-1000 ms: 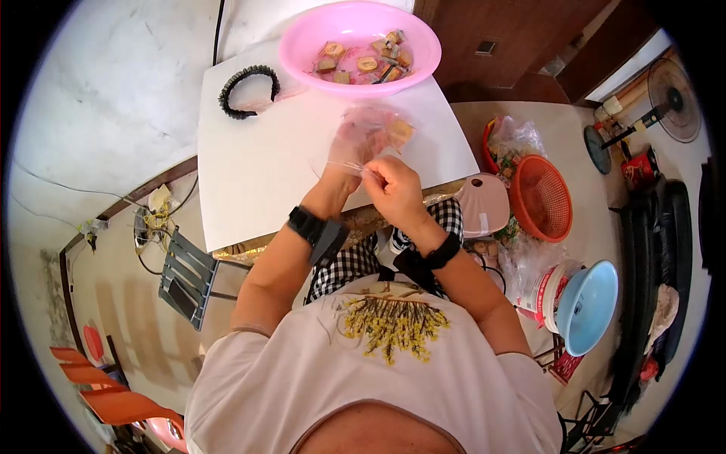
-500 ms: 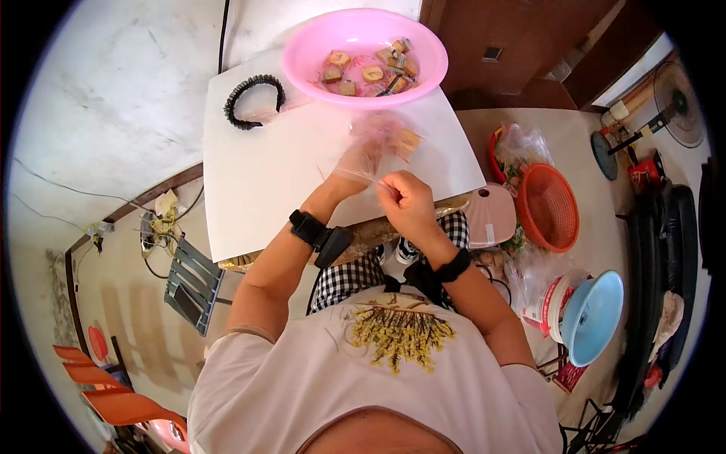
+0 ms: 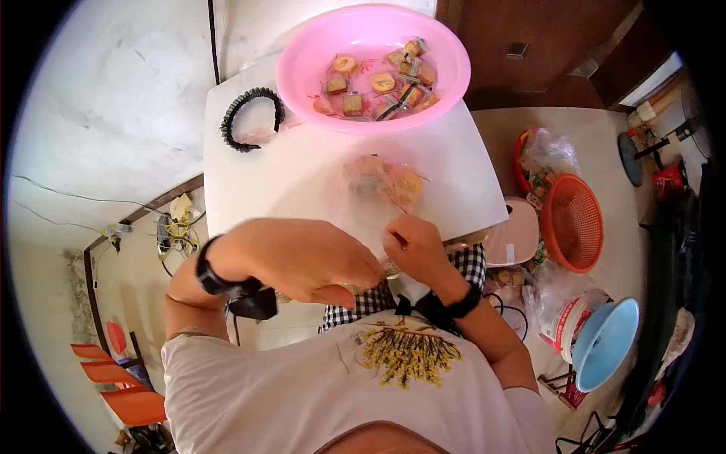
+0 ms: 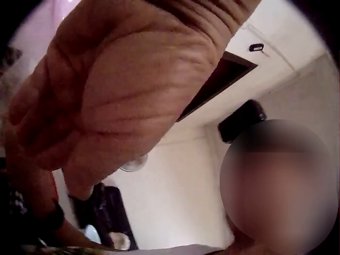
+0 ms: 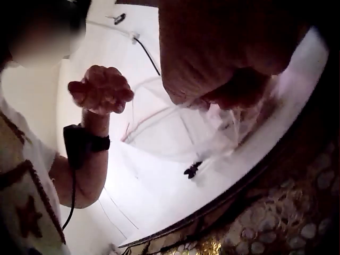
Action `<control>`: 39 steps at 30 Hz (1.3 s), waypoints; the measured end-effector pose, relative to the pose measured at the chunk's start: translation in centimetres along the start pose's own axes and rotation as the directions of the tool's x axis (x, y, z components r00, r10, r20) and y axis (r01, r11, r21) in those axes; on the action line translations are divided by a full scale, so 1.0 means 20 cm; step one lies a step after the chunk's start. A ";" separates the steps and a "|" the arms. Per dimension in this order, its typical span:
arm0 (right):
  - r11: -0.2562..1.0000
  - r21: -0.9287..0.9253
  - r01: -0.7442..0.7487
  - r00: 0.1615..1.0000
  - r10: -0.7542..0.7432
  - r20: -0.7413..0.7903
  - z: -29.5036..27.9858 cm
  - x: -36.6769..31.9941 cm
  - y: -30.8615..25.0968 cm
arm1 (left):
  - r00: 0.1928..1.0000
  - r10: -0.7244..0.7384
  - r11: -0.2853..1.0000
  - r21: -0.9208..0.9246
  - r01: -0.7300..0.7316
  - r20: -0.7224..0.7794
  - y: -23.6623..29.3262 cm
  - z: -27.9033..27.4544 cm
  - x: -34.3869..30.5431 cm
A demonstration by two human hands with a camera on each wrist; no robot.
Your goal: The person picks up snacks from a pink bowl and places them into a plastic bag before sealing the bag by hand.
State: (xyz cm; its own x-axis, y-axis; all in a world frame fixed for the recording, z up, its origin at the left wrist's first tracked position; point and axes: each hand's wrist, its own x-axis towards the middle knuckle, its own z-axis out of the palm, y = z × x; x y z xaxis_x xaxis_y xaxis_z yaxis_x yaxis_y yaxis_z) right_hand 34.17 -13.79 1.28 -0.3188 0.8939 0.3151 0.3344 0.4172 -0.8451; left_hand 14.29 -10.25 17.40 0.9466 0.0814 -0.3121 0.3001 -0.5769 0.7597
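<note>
A clear plastic bag [image 3: 386,181] with a few brown biscuits in it lies on the white table [image 3: 302,181]. My right hand [image 3: 412,242] pinches the bag's near end at the table's front edge; the right wrist view shows the right hand [image 5: 223,58] over the crumpled clear plastic bag [image 5: 212,133]. My left hand [image 3: 333,265] is off the bag and drawn back towards my body, left of the right hand. It is curled into a fist [image 5: 103,90], with nothing visible in it. The left wrist view shows only the curled left hand [image 4: 106,95].
A pink bowl [image 3: 370,23] with several biscuits stands at the table's far edge, a black headband [image 3: 249,117] to its left. On the floor to the right are an orange basket [image 3: 571,223] and a blue bowl [image 3: 605,333] on a white bucket. Cables [image 3: 178,227] lie on the left.
My left hand has let go of the bag's mouth and pulled back towards my body as a fist. The right hand keeps its pinch, and the bag now lies on the table.
</note>
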 end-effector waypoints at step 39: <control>0.991 0.057 -0.125 0.982 0.131 -0.133 0.03 -0.18 -0.09 | 0.393 -0.350 0.822 -0.480 -0.306 -0.850 -0.09 0.38 -0.22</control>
State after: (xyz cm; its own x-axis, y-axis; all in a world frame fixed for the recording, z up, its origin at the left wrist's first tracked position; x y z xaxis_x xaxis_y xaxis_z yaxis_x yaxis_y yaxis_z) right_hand 34.22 -17.83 1.52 -0.1517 0.9548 0.2558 0.3206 0.2923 -0.9010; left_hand 8.74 -15.76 13.13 0.3677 0.9249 0.0968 0.0136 -0.1094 0.9939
